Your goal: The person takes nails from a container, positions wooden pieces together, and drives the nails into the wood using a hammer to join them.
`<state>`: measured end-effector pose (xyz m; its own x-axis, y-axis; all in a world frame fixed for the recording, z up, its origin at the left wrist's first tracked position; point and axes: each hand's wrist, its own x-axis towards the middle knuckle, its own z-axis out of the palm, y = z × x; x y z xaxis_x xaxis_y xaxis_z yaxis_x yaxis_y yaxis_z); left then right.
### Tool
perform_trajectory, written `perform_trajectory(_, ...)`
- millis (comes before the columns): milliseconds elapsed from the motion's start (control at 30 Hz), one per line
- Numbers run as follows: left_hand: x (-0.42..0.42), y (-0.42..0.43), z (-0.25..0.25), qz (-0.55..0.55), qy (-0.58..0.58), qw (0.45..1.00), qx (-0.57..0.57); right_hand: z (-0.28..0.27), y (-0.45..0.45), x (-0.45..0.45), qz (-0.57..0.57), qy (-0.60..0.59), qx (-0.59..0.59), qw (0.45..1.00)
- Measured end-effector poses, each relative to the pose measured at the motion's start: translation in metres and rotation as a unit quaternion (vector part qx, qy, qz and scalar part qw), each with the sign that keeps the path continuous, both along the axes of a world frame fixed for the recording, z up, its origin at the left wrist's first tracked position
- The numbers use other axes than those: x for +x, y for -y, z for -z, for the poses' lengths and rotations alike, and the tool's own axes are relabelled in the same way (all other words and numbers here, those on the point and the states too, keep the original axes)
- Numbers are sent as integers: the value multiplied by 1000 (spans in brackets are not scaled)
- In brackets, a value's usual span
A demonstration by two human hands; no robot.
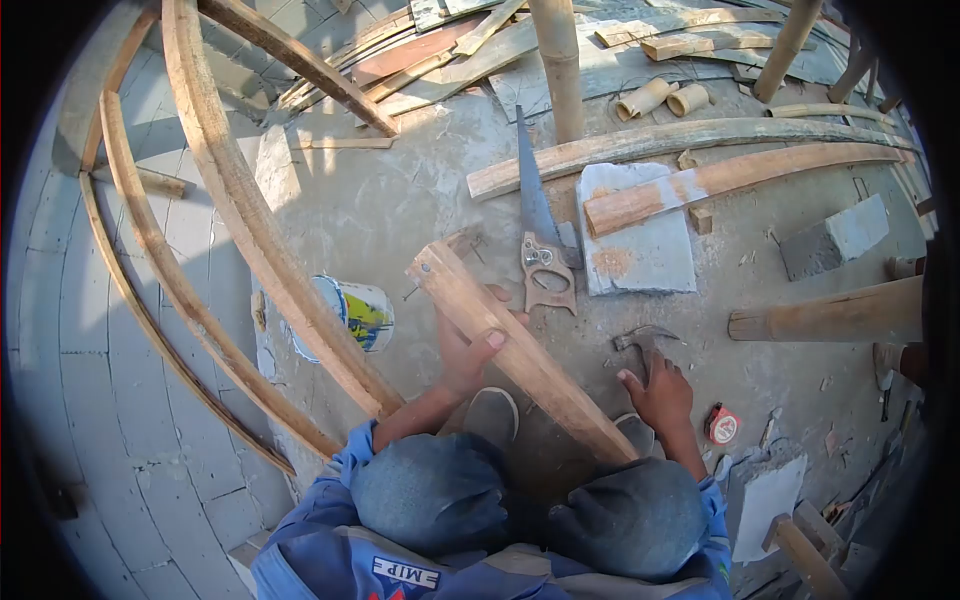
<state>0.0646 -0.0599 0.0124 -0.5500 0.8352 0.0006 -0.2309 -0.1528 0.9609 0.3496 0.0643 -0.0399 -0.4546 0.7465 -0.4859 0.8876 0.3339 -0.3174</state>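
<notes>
Holding a brown wooden plank slantwise in front of the knees: left hand. Thumb flat on the plank's upper face, fingers bent around its far side, grip narrow. The plank's near end is between the knees, by the right knee; its far end points away to the left, with thin nails projecting beside it.

Right hand is low, off the plank, on the handle of a claw hammer, just below the head. Thumb stands apart from the other fingers; cannot tell whether they close fully round the handle, as the hand covers it.

Near the right hand: a red and white tape measure on the concrete floor. Beyond the plank: a handsaw, wooden handle towards the person, blade pointing away across the end of a weathered beam. Right of the saw: a pale grey slab dusted with sawdust, bearing one end of a curved brown beam.

Left of the plank: a paint bucket, partly behind a long timber of an open frame. Farther right: a grey block and a thick bamboo pole. Far side: upright bamboo post, two short bamboo pieces, and loose boards in a heap.
</notes>
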Motion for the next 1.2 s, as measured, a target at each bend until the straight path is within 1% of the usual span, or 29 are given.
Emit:
perform_trajectory(33, -4, 2, 7, -17, -61, 998, 2, -6, 4, -6, 15, -120, -122, 985)
perform_trajectory(67, -9, 3, 18, -33, -120, 992, 7, -10, 7, -9, 30, -236, -237, 942)
perform_trajectory(100, -14, 4, 28, -48, -177, 983, 15, -17, 10, -13, 44, -344, -342, 873)
perform_trajectory(200, -22, -11, 17, -144, -138, 979, 40, -57, 19, -31, -138, -356, -241, 892)
perform_trajectory(300, -50, -9, 34, -191, -232, 953, -37, -59, 15, -36, -115, -303, -291, 900)
perform_trajectory(333, -52, -17, 29, -194, -327, 923, -64, -60, 14, -35, -115, -313, -278, 901)
perform_trajectory(400, -56, -38, 11, -200, -503, 833, -116, -57, 13, -34, -119, -331, -249, 903)
perform_trajectory(500, -76, -71, 26, -182, -486, 852, -72, -59, 7, -35, -117, -363, -229, 896)
perform_trajectory(600, -98, -97, 16, -114, -425, 896, -63, -67, -10, -32, -108, -303, -279, 905)
perform_trajectory(700, -103, -108, 0, -112, -492, 863, -42, -75, -26, -26, -78, -344, -361, 864)
perform_trajectory(733, -101, -110, -2, -132, -515, 846, -46, -75, -26, -26, -52, -382, -371, 845)
perform_trajectory(800, -96, -113, -4, -173, -561, 808, -56, -75, -27, -27, -46, -375, -375, 847)
perform_trajectory(933, -93, -110, 1, -188, -570, 798, -62, -74, -20, -30, -23, -391, -369, 843)
perform_trajectory(1000, -93, -106, 2, -187, -573, 795, -65, -65, -20, -29, -17, -362, -397, 843)
perform_trajectory(1033, -92, -103, 3, -185, -570, 796, -78, -61, -19, -28, -12, -349, -410, 843)
perform_trajectory(1100, -92, -102, 5, -180, -565, 799, -98, -56, -16, -27, -10, -351, -399, 847)
perform_trajectory(1200, -92, -102, 6, -170, -556, 810, -76, -55, -17, -27, -20, -344, -386, 856)
